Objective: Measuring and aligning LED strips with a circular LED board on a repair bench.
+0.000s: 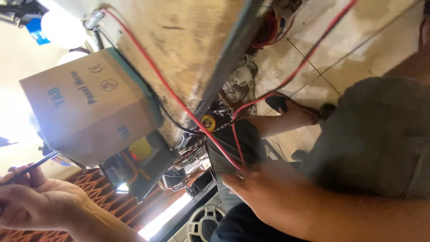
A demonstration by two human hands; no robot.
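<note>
Two hands are seen. Left hand (33, 201), at lower left, is curled shut around a thin dark rod (31, 168), below a cardboard box (89, 105). Right hand (268, 197) is clamped on a dark cylindrical part (235, 143), crossed by red wires (179, 101) under the wooden bench edge (224, 58).

A brown cardboard box (92, 105) with blue print sits at the edge of the worn wooden desk (188, 49). Two white bulbs (62, 28) glow beyond it. Under the desk's dark metal edge lie white fittings (241, 76) on the tiled floor (358, 40). An orange lattice grille (101, 192) and a round fan guard (204, 224) lie below.
</note>
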